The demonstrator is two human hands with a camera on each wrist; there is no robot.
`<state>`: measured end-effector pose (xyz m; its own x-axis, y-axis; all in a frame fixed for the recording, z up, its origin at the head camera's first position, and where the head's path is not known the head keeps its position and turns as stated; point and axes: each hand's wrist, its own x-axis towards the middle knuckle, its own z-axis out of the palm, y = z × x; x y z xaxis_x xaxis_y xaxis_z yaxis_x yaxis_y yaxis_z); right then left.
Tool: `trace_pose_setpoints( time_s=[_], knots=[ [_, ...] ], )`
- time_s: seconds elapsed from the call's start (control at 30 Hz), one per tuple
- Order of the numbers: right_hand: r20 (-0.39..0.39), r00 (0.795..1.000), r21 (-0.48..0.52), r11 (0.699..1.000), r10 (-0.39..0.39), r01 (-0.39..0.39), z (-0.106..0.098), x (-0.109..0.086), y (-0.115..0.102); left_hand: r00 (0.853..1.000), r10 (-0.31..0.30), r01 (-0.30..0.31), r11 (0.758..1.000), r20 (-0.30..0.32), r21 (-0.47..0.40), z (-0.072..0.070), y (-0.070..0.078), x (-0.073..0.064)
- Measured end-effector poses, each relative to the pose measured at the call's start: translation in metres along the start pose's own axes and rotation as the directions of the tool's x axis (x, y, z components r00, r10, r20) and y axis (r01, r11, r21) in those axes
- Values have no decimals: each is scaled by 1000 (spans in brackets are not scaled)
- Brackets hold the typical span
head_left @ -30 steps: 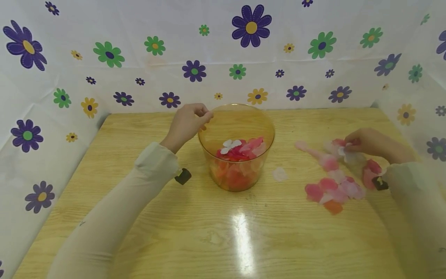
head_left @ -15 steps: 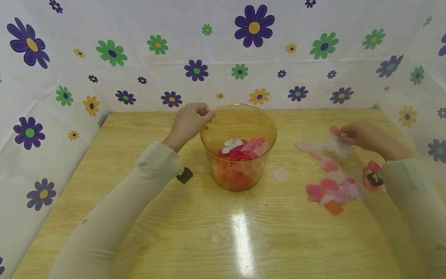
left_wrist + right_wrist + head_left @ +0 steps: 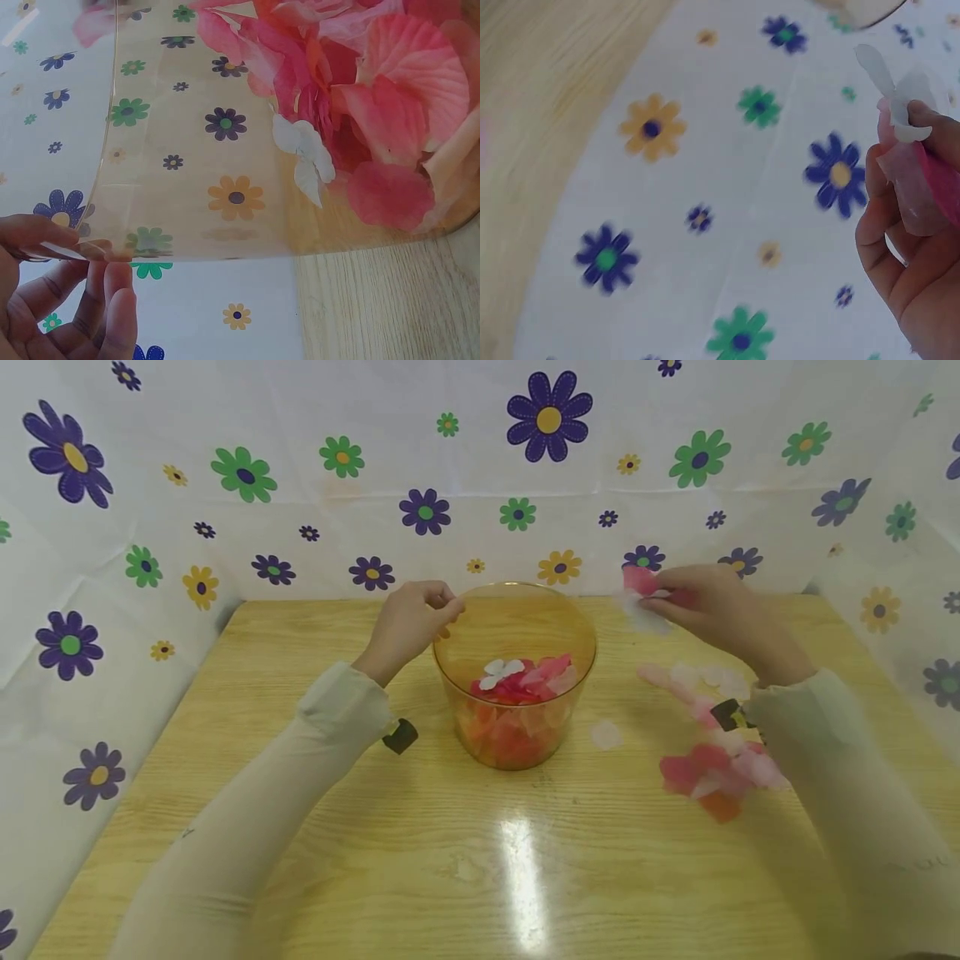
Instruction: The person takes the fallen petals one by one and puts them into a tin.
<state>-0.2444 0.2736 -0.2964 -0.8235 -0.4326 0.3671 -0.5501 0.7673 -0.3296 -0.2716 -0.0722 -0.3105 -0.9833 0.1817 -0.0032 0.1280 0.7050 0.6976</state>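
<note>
A clear amber bucket (image 3: 510,735) stands mid-table, partly filled with pink, red and white artificial petals (image 3: 397,97). At the bucket's left rim, my left hand (image 3: 408,627) pinches the edge between thumb and fingers; the left wrist view shows this hand (image 3: 75,292) at the rim too. To the right of the bucket, raised above the table, my right hand (image 3: 720,610) holds a small bunch of pink and white petals (image 3: 640,583). In the right wrist view these petals (image 3: 915,180) sit between the thumb and fingers of that hand (image 3: 922,270).
Loose pink, white and orange petals (image 3: 720,777) lie on the wooden table (image 3: 375,860) below the right forearm. A single pale petal (image 3: 606,735) lies just right of the bucket. A flower-print cloth (image 3: 300,427) walls the back and sides.
My right hand has lifted petals off the right of the table and moved left and up toward the bucket. The left hand keeps its place at the rim.
</note>
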Motion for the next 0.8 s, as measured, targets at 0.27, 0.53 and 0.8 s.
trace_pose_setpoints(
  time_s=[0.27,0.53,0.8],
  knots=[
    [20,992,116,985,-128,125,16,31,-47,1000,0,0,1000,2,-8,-1,1,-1],
    [155,964,188,964,-218,188,39,48,-74,1000,-13,13,1000,7,-15,0,-1,0],
    [290,918,195,956,-270,219,49,52,-87,1000,-12,13,1000,6,-20,-1,-1,-1]
  ],
)
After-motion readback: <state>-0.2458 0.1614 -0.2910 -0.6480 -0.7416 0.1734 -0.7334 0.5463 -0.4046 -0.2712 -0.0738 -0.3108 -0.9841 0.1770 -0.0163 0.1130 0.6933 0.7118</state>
